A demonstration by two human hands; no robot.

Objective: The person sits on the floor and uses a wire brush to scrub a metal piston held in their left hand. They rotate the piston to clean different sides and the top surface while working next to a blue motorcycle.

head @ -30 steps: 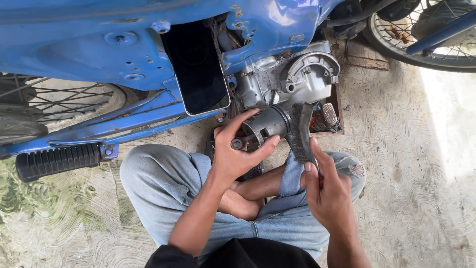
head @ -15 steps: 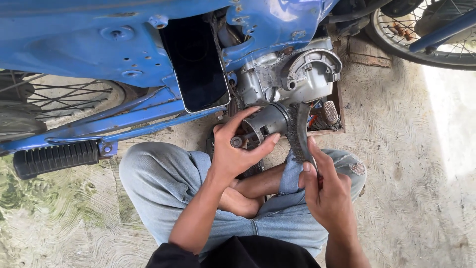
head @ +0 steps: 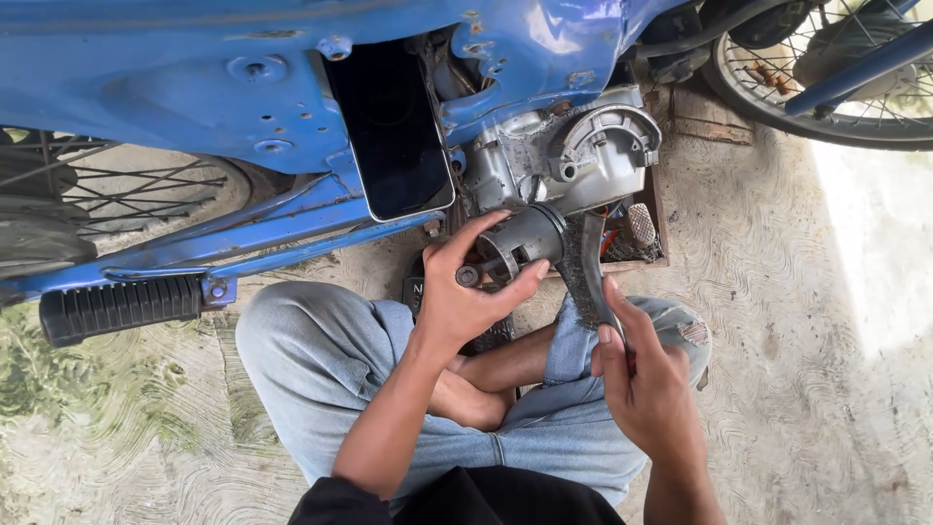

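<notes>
I sit cross-legged on the ground beside a blue motorbike frame [head: 194, 107]. My left hand [head: 466, 297] grips a grey cylindrical metal engine part [head: 530, 243] just below the bike's silver engine [head: 573, 156]. My right hand [head: 646, 374] holds the handle of a wire brush [head: 583, 267]. Its bristles rest against the right side of the cylindrical part. A black phone [head: 394, 131] leans upright against the frame, above and left of my left hand.
A black ribbed footpeg [head: 117, 309] sticks out at the left. A spoked wheel [head: 87, 204] lies behind it, another wheel [head: 826, 78] at the top right. A wooden tray [head: 637, 228] with small parts sits under the engine. The ground is patterned concrete.
The view has shifted slightly. Both hands keep their hold, with the brush staying against the cylindrical part.
</notes>
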